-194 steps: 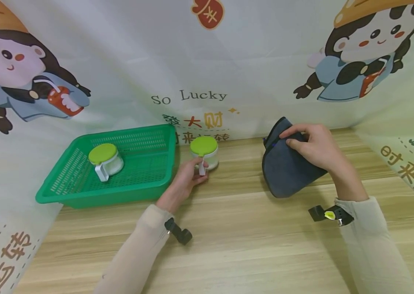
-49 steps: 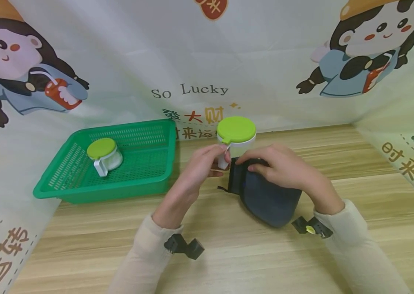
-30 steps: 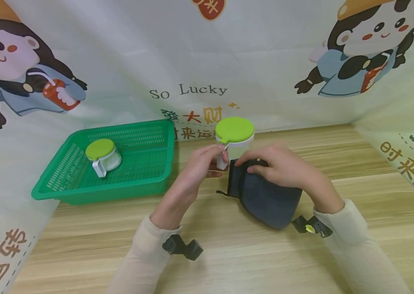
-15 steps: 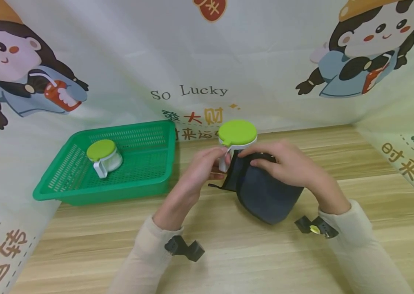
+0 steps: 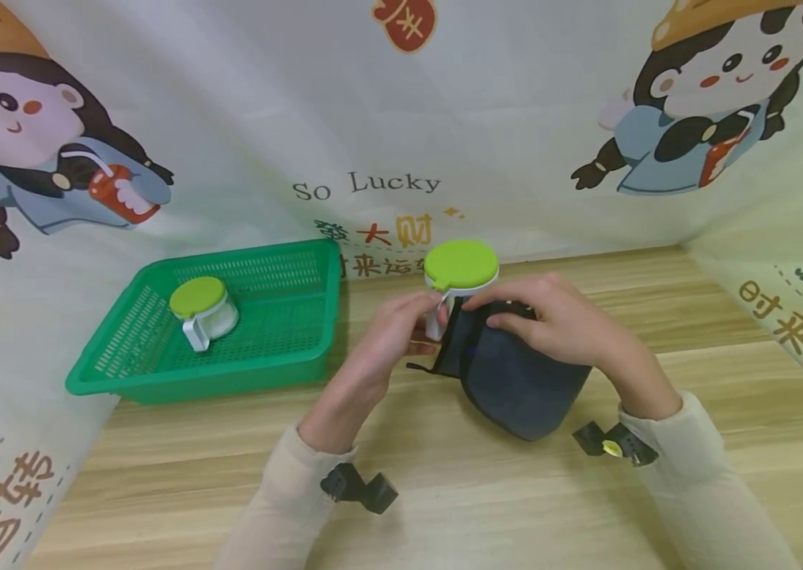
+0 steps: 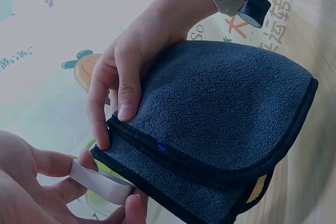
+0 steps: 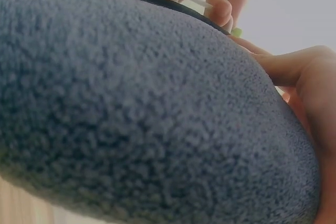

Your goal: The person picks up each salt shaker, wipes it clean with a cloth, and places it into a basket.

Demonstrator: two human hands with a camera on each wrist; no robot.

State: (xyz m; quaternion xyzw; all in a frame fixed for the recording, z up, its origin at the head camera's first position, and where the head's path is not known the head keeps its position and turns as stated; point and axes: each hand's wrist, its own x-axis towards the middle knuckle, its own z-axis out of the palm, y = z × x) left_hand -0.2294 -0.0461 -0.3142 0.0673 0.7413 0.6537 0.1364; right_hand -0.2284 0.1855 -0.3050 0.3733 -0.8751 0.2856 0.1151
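Note:
My left hand (image 5: 390,332) grips the white handle of a clear seasoning jar with a green lid (image 5: 462,264), right of the basket. My right hand (image 5: 551,317) pinches a folded dark grey-blue cloth (image 5: 526,388) with black edging, between thumb and fingers. The cloth's upper edge overlaps the front of the jar in the head view and hides its lower part. In the left wrist view the cloth (image 6: 220,98) hangs in a fold beside the white handle (image 6: 100,181). The cloth fills most of the right wrist view, with the left hand's fingers behind its edge.
A green plastic basket (image 5: 223,385) stands at the left of the wooden table (image 5: 458,507). Inside it is a second green-lidded jar (image 5: 209,310). A printed fabric backdrop (image 5: 515,119) rises behind and at both sides.
Since the earliest frame, the left hand has brought the jar rightward from beside the basket, and the right hand has carried the cloth left against it. In the last second the jar has lowered slightly.

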